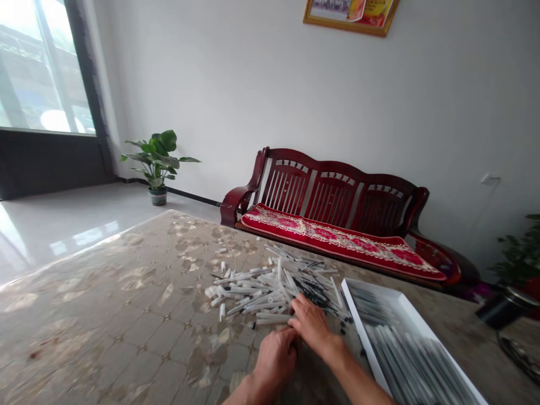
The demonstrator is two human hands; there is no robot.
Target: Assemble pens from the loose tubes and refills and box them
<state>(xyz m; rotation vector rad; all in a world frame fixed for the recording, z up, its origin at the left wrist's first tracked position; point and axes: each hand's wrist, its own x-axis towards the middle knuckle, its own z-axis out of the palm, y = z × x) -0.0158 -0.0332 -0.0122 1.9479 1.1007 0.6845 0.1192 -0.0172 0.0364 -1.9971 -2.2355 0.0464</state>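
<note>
My left hand [276, 354] is curled closed just in front of the pile; whatever its fingers hold, if anything, is hidden. Beside it, my right hand [313, 325] reaches over the near edge of the pile with its fingers parted, touching or just above the pieces. The pile [257, 289] is made of whitish, pen-barrel-like plastic tubes lying in all directions. Thin black pieces [314, 292] are mixed in at its right side. To the right of my right hand, a white open box [411, 309] holds rows of slim, dark-cored, pen-like sticks, blurred in this view.
A patterned cloth [139, 315] covers the table. Several small loose bits lie around the pile. A dark cylindrical object [506, 306] stands at the far right. Beyond the table are a red wooden bench [333, 185] and a potted plant [158, 160].
</note>
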